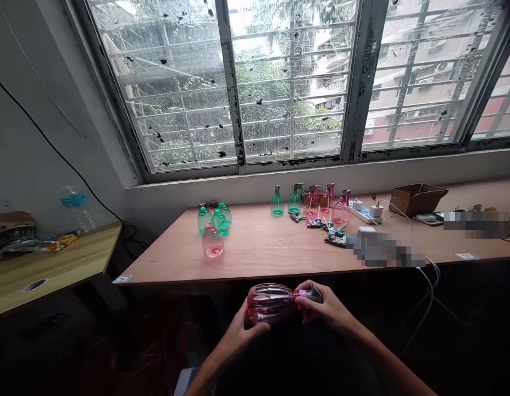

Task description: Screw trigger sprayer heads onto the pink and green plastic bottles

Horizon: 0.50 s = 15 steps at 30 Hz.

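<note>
Nearest: the left hand (243, 324), bare, curved around the broad base end of a transparent pink, ribbed plastic bottle (269, 304); its thumb lies along the lower near side, its other fingers mostly hidden behind.

Opposite: the right hand (319, 303), bare, fingers closed around a dark grey and pink plastic spray head (313, 296) at the neck of that bottle. Whether the thread is fully engaged cannot be told.

Position of bottle: on its side between the two hands, base toward the left palm, neck toward the right fingertips; held in front of the near edge of a long reddish-brown wooden table (259, 258), clear of its top.

On the table, left: one upright transparent pink bottle without spray head (212, 242); just behind it, three transparent green bottles without spray heads (220, 223), grouped closely.

On the table, centre, toward the window: two green bottles fitted with spray heads (277, 203); beside them, three pink bottles fitted with spray heads (341, 213). In front of these, a loose cluster of dark and teal spray heads (336, 235), lying flat.

Further right: a white power strip (365, 212); an open brown cardboard box (417, 199).
</note>
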Available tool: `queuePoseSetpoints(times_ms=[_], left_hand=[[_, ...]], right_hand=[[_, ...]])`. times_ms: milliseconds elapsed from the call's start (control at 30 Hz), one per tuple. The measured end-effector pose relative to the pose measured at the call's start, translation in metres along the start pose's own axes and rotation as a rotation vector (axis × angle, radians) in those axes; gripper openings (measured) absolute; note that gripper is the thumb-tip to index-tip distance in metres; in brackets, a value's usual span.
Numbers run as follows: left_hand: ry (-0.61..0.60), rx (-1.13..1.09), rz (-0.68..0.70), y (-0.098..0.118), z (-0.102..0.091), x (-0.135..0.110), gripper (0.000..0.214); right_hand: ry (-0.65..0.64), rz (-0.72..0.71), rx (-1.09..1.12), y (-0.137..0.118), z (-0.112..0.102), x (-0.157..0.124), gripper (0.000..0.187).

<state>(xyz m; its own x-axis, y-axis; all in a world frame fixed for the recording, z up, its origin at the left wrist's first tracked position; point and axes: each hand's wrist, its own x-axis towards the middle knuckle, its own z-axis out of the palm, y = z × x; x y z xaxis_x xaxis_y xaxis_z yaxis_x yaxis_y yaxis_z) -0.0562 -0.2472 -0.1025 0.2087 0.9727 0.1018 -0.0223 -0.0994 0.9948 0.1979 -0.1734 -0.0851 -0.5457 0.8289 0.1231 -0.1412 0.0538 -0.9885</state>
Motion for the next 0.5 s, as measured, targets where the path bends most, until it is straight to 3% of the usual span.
queuePoseSetpoints(times_ms=[233,400,500], left_hand=[[0.012,0.035,0.009,0.002,0.000,-0.017,0.114],[0.020,0.071,-0.005,0.002,0.002,-0.021,0.094],[0.021,0.058,0.012,0.006,0.003,-0.021,0.098]], right_hand=[[-0.013,0.000,-0.026,-0.005,0.007,-0.014,0.033],[-0.025,-0.016,-0.025,-0.004,0.007,-0.019,0.032],[-0.037,-0.012,-0.019,-0.003,0.008,-0.017,0.032]])
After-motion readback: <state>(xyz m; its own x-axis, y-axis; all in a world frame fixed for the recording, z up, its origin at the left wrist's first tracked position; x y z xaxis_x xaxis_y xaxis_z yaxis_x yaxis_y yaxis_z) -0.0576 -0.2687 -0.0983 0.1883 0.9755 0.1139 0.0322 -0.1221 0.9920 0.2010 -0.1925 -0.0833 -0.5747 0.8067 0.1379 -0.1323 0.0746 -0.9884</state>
